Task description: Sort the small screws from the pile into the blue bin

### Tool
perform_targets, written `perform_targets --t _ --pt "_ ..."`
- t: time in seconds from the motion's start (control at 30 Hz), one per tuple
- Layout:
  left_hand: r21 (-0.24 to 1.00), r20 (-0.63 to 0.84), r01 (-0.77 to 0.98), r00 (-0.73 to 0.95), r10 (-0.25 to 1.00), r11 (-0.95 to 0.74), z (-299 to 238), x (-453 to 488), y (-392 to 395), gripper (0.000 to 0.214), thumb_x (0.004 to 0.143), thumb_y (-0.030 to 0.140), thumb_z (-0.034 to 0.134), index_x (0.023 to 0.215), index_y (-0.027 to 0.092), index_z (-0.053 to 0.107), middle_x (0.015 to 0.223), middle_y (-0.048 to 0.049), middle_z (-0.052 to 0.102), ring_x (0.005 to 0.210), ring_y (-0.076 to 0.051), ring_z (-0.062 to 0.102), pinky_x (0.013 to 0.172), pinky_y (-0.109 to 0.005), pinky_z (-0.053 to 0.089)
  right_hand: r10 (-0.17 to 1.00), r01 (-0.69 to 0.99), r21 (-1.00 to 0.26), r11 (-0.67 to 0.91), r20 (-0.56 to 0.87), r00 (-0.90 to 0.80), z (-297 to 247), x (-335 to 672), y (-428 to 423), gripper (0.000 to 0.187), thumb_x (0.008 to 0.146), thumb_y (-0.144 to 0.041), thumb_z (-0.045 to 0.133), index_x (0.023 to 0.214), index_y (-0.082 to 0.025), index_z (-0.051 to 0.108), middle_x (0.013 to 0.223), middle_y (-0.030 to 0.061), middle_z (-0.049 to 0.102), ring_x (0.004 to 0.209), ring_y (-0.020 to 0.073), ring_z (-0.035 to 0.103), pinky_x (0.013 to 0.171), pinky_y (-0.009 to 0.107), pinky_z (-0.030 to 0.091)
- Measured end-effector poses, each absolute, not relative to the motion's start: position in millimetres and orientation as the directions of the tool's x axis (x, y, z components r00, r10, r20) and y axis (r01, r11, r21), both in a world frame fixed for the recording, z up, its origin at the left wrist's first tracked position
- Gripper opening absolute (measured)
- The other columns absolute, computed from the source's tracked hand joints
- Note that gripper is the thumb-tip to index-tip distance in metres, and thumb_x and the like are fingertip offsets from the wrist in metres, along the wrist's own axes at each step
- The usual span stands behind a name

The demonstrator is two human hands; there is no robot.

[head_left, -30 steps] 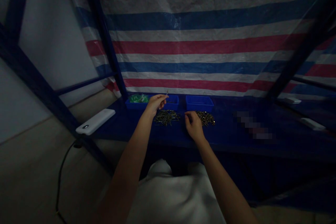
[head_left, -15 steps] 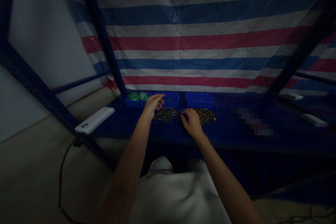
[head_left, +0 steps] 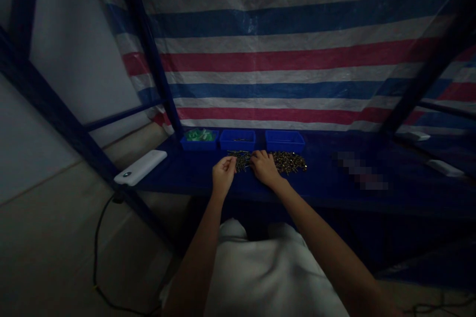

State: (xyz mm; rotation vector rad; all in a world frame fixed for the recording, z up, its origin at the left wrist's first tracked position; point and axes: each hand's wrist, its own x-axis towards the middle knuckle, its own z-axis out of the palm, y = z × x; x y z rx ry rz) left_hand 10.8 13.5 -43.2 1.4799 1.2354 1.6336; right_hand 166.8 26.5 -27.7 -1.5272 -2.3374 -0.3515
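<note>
While the left hand (head_left: 224, 173) is bent in at the near left edge of the screws (head_left: 243, 159), its thumb and fingertips are drawn together; whether anything is pinched there I cannot tell. The right hand (head_left: 264, 165) lies palm down at the other edge of that pile, fingers curled onto it, and its grip is too dark to make out. Both piles are on the blue bench (head_left: 323, 181): the long, thin screws between the hands, and the short brassy pieces (head_left: 289, 162) just right of the right hand. Behind them stand three blue bins: the left bin (head_left: 200, 145) with green bagging (head_left: 201, 134) in it, the middle bin (head_left: 238, 145) with a few thin pieces, and the right bin (head_left: 284, 146) behind the brassy pile
</note>
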Motion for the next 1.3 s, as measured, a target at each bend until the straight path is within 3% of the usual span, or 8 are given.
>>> perform_targets --t 0.13,0.23,0.5,0.67,0.8,0.93,1.13,1.3 --pt "0.691 0.646 0.489 -0.086 0.758 -0.533 -44 13 12 0.021 0.079 0.033 0.052 0.087 0.018 0.064 0.075 -0.0039 0.061 0.067 -0.013 0.054 0.067 -0.027 0.044 0.828 0.914 0.101 0.392 0.395 -0.399 -13 169 22 0.025 0.084 -0.013 0.037 0.097 -0.014 0.058 0.111 0.0143 0.052 0.100 0.0257 0.041 0.078 0.038 0.034" --pt "0.500 0.713 0.647 0.069 0.698 -0.575 -42 16 10 0.020 0.081 0.030 0.051 0.091 0.019 0.065 0.091 -0.0066 0.062 0.087 -0.018 0.052 0.081 -0.033 0.040 0.793 0.896 0.144 0.421 0.420 -0.440 5 171 15 0.026 0.082 -0.010 0.037 0.100 -0.013 0.056 0.112 0.0159 0.051 0.101 0.0262 0.040 0.079 0.038 0.033" --pt "0.470 0.636 0.710 0.140 0.759 -0.524 -31 18 7 0.019 0.081 0.031 0.050 0.086 0.021 0.066 0.092 -0.0062 0.063 0.090 -0.021 0.050 0.079 -0.035 0.034 0.681 0.821 0.140 0.554 0.492 -0.543 24 169 7 0.020 0.084 -0.013 0.039 0.094 -0.017 0.056 0.103 0.0125 0.057 0.096 0.0260 0.043 0.078 0.038 0.032" --pt "0.643 0.605 0.550 0.062 0.794 -0.533 -19 14 11 0.014 0.076 0.031 0.058 0.076 0.021 0.068 0.086 -0.0052 0.064 0.089 -0.020 0.053 0.082 -0.034 0.036 0.651 0.821 -0.049 0.570 0.635 -0.414 16 175 5 0.021 0.086 -0.020 0.041 0.104 -0.018 0.052 0.118 0.0109 0.051 0.103 0.0249 0.044 0.081 0.038 0.034" --pt "0.829 0.556 0.109 -0.050 0.830 -0.549 2 10 16 0.016 0.074 0.033 0.059 0.077 0.020 0.068 0.082 -0.0034 0.065 0.080 -0.014 0.057 0.075 -0.027 0.041 0.611 0.783 -0.285 0.553 0.778 -0.148 -6 183 7 0.024 0.088 -0.024 0.037 0.108 -0.018 0.049 0.115 0.0114 0.052 0.106 0.0221 0.046 0.086 0.037 0.036" --pt "0.853 0.432 -0.278 -0.096 0.897 -0.441 18 7 22 0.020 0.074 0.037 0.059 0.081 0.020 0.067 0.075 -0.0017 0.063 0.068 -0.010 0.055 0.061 -0.022 0.041 0.608 0.723 -0.405 0.560 0.793 -0.026 -31 187 13 0.024 0.086 -0.021 0.036 0.104 -0.017 0.051 0.106 0.0117 0.055 0.102 0.0211 0.050 0.086 0.038 0.039" --pt "0.962 0.268 -0.065 0.024 0.963 -0.266 13 7 29 0.021 0.066 0.035 0.066 0.072 0.014 0.067 0.061 -0.0011 0.059 0.052 -0.007 0.048 0.049 -0.019 0.034 0.594 0.684 -0.452 0.573 0.804 0.033 -38 190 15 0.022 0.085 -0.021 0.036 0.100 -0.018 0.051 0.098 0.0105 0.056 0.096 0.0205 0.052 0.086 0.038 0.041" --pt "0.925 0.323 -0.257 0.139 0.936 -0.281 15 4 21 0.024 0.070 0.038 0.063 0.079 0.016 0.066 0.065 -0.0009 0.059 0.055 -0.007 0.050 0.052 -0.020 0.037 0.610 0.683 -0.455 0.571 0.792 0.017 -38 191 11 0.022 0.085 -0.021 0.037 0.100 -0.018 0.051 0.096 0.0100 0.055 0.093 0.0208 0.053 0.085 0.039 0.042"
